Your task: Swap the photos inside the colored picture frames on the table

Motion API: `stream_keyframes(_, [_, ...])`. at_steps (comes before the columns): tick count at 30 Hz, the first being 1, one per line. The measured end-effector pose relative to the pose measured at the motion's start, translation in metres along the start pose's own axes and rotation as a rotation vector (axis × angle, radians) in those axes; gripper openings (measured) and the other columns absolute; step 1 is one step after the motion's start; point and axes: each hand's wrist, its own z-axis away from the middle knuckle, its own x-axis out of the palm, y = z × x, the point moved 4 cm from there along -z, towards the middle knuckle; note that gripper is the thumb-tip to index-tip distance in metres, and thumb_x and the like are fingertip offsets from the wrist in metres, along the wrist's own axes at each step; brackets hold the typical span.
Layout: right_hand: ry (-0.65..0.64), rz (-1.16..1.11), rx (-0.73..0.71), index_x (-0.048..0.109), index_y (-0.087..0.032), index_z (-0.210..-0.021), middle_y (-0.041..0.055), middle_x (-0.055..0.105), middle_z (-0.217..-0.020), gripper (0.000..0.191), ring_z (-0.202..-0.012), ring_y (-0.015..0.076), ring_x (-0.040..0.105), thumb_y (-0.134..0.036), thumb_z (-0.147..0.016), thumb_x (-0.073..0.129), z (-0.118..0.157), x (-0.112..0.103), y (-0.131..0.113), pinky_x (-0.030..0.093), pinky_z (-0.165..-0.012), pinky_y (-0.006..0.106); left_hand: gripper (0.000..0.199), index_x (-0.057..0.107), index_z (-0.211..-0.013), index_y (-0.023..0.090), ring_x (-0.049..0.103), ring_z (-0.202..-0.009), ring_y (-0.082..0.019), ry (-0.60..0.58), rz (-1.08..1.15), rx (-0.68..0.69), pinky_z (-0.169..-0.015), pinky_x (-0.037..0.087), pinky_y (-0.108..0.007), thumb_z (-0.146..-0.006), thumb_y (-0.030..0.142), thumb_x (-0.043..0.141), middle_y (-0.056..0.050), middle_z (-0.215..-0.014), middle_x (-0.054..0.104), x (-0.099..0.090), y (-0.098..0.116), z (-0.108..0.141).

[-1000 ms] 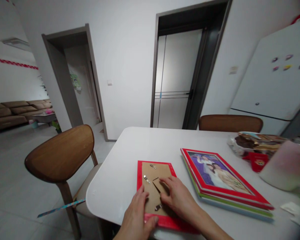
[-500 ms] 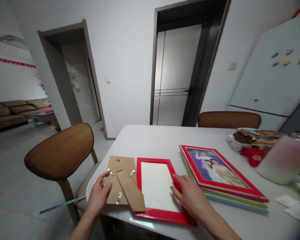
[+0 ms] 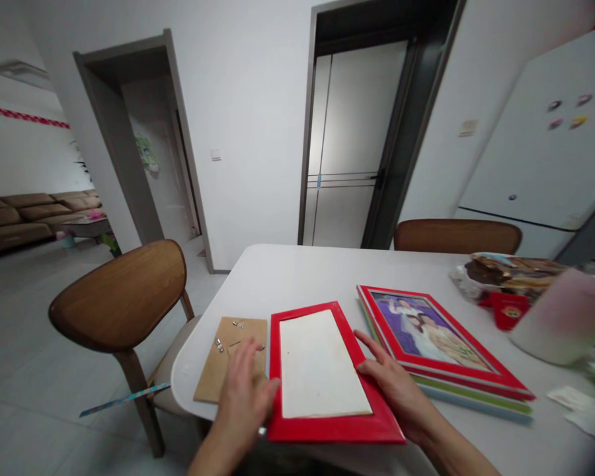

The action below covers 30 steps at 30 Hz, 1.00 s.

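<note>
A red picture frame (image 3: 334, 428) with a white panel (image 3: 320, 370) inside lies at the table's front edge, its near side slightly raised. My right hand (image 3: 391, 383) grips its right side, thumb and fingers at the border. My left hand (image 3: 245, 390) is at the frame's left side, fingers apart and slightly blurred, above the brown backing board (image 3: 213, 377). That board lies flat with small metal clips, partly hidden by the hand. Right of the frame is a stack of frames, the top one red (image 3: 476, 377) with a photo of people.
A white table (image 3: 297, 271) carries a pinkish jar (image 3: 560, 317), a red packet (image 3: 510, 311), a plastic-wrapped bundle (image 3: 515, 271) and white tissues (image 3: 585, 410) at the right. Wooden chairs stand at the left (image 3: 123, 297) and far side (image 3: 456, 237).
My left hand has left the backing board's left edge and moved right to the red frame. The frame has shifted and turned slightly, and the board sits a little lower.
</note>
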Motion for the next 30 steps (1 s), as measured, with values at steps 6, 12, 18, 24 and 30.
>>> stream_keyframes(6, [-0.095,-0.068,-0.077,0.011,-0.026,-0.13,-0.0053,0.058,-0.057,0.079,-0.048,0.0128,0.055,-0.026,-0.066,0.057,0.015,0.013,-0.017,0.044,-0.052,0.026,0.047,0.045,-0.11,0.016,0.046,-0.103,-0.025,-0.18,0.054,0.398,-0.088,0.039,-0.04,-0.065,0.016,0.057,-0.011,-0.113,0.051,0.051,0.09,0.021])
stream_keyframes(12, [0.093,0.515,-0.181,0.028,-0.011,-0.126,-0.0024,0.056,-0.058,0.068,-0.051,0.0139,0.054,-0.029,-0.065,0.051,-0.001,-0.012,-0.005,0.04,-0.049,0.024,0.038,0.043,-0.109,0.016,0.055,-0.076,-0.016,0.145,0.093,0.286,-0.067,0.047,-0.027,-0.071,0.011,0.043,-0.006,-0.086,0.056,0.002,0.072,0.005])
stream_keyframes(18, [0.19,1.136,-0.298,0.045,-0.005,-0.117,0.011,0.064,-0.079,0.052,-0.067,0.0201,0.058,-0.026,-0.069,0.039,-0.01,-0.024,0.013,0.041,-0.063,0.028,0.038,0.046,-0.105,0.017,0.055,-0.067,-0.017,0.188,0.146,-0.135,-0.063,0.045,-0.028,-0.068,0.022,0.049,0.001,-0.074,0.053,-0.033,-0.003,0.011])
stream_keyframes(24, [0.197,1.35,-0.368,0.048,-0.004,-0.114,0.0149,0.06,-0.095,0.046,-0.082,0.0221,0.057,-0.023,-0.072,0.037,-0.013,-0.023,0.024,0.04,-0.075,0.03,0.04,0.043,-0.109,0.017,0.055,-0.064,-0.017,0.055,-0.06,-0.231,-0.063,0.043,-0.03,-0.069,0.024,0.045,0.003,-0.068,0.052,-0.023,-0.039,0.021])
stream_keyframes(30, [0.186,1.429,-0.381,0.052,-0.009,-0.108,0.0116,0.059,-0.087,0.04,-0.077,0.0206,0.057,-0.023,-0.074,0.038,-0.013,-0.023,0.028,0.042,-0.071,0.03,0.039,0.044,-0.108,0.016,0.055,-0.077,-0.02,-0.021,-0.247,-0.133,-0.073,0.042,-0.033,-0.07,0.021,0.043,-0.002,-0.079,0.056,-0.023,-0.031,0.019])
